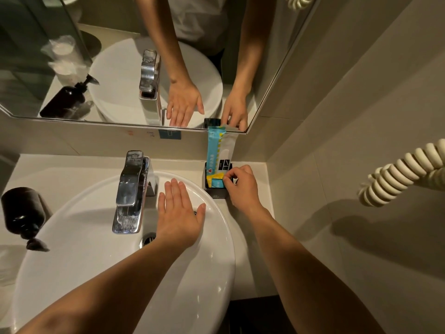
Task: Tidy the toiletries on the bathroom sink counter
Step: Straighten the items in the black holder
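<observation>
A small black holder [218, 192] stands on the counter at the back right, by the mirror. A tall blue-and-white toothbrush packet [218, 148] sticks up out of it, with small yellow and blue sachets [215, 181] in front. My right hand [242, 186] rests at the holder's right side, its thumb and forefinger pinched on the blue sachet's edge. My left hand [179, 210] hovers flat over the white basin [212, 261], fingers spread, holding nothing.
A chrome tap [132, 189] rises at the basin's back. A dark pump bottle [21, 213] stands at the left counter edge. A coiled cream cord [404, 172] hangs on the right wall. The mirror [120, 56] spans the back wall.
</observation>
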